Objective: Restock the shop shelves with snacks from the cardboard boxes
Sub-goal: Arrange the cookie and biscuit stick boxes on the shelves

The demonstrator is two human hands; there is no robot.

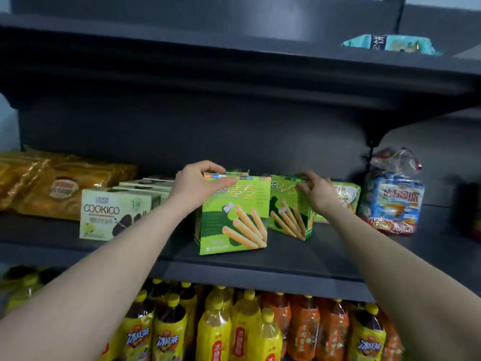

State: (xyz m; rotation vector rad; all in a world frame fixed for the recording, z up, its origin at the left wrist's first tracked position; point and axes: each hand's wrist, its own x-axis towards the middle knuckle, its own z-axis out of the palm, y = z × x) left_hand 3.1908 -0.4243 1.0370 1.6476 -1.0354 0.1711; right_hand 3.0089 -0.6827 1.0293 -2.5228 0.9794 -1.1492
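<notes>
Gripping front box by its top, L hand curls over it; R hand pinches top corner of rear box (both upright on shelf). Rear box sits just behind-right, nearer R hand.

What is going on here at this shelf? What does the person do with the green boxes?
A person is stocking the middle shelf with both hands. The left hand has its grip on the top edge of the front green biscuit-stick box, which stands near the shelf's front edge. The right hand holds the top of the second green biscuit-stick box, just behind and to the right. COOKICO boxes stand to the left, and bottled drinks fill the shelf below.
</notes>
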